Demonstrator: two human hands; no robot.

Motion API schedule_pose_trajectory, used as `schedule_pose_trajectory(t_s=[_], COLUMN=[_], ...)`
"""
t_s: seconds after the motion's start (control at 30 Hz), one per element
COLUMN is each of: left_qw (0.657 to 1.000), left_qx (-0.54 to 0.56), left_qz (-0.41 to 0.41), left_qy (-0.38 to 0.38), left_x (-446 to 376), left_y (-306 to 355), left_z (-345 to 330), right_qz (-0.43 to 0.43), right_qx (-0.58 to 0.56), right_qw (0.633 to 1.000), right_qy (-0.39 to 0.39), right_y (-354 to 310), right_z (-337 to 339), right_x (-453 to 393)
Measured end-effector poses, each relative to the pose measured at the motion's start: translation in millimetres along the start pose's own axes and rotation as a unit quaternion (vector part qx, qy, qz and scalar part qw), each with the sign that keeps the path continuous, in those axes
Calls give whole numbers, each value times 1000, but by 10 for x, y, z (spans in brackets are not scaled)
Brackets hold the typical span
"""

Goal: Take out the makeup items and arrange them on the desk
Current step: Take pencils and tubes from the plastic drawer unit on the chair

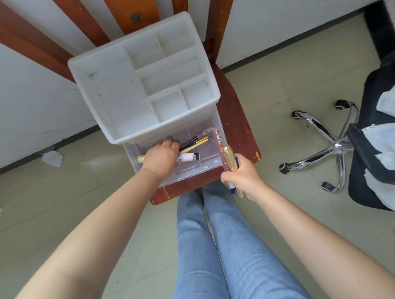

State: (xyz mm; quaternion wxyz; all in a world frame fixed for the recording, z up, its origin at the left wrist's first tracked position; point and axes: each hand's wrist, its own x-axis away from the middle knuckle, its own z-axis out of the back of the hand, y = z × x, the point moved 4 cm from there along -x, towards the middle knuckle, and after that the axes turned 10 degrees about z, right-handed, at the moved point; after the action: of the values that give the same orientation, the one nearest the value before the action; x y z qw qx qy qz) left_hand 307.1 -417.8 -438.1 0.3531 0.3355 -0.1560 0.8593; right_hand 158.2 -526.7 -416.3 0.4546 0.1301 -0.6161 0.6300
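On the wooden chair (238, 116) sits the white organizer (122, 84), clear drawer (192, 169) pulled out. Your left hand (160, 157) is down in it, fingers curled around a pink tube (188, 157) beside the brushes (195, 143). Your right hand (242, 177) grips a gold-capped tube (230, 158) and a red palette (221, 146).

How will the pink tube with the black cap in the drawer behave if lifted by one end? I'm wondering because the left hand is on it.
The pink tube looks round and slim, so it would probably roll if nudged on the clear drawer floor. It seems small, likely light. Its surface looks smooth, perhaps slippery; the left hand covers its middle, so its stiffness is unclear.
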Motion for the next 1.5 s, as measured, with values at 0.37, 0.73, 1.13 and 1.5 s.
schedule_pose_trajectory(t_s=[0.37, 0.73, 1.13, 1.5], left_qw=[938, 843, 971, 920], left_qx=[335, 477, 213, -76], left_qz=[77, 231, 57, -367], left_qy=[46, 91, 92, 111], left_x=[646, 1108, 1253, 3213], left_y=[-308, -1009, -157, 3349], left_z=[388, 397, 949, 725], right_qz=[16, 114, 77, -145], right_qx=[13, 21, 154, 105], right_qw=[996, 992, 973, 866], right_qy=[-82, -40, 151, 466], right_y=[-153, -946, -456, 1453], right_z=[-307, -768, -30, 1732], right_x=[296, -132, 755, 3958])
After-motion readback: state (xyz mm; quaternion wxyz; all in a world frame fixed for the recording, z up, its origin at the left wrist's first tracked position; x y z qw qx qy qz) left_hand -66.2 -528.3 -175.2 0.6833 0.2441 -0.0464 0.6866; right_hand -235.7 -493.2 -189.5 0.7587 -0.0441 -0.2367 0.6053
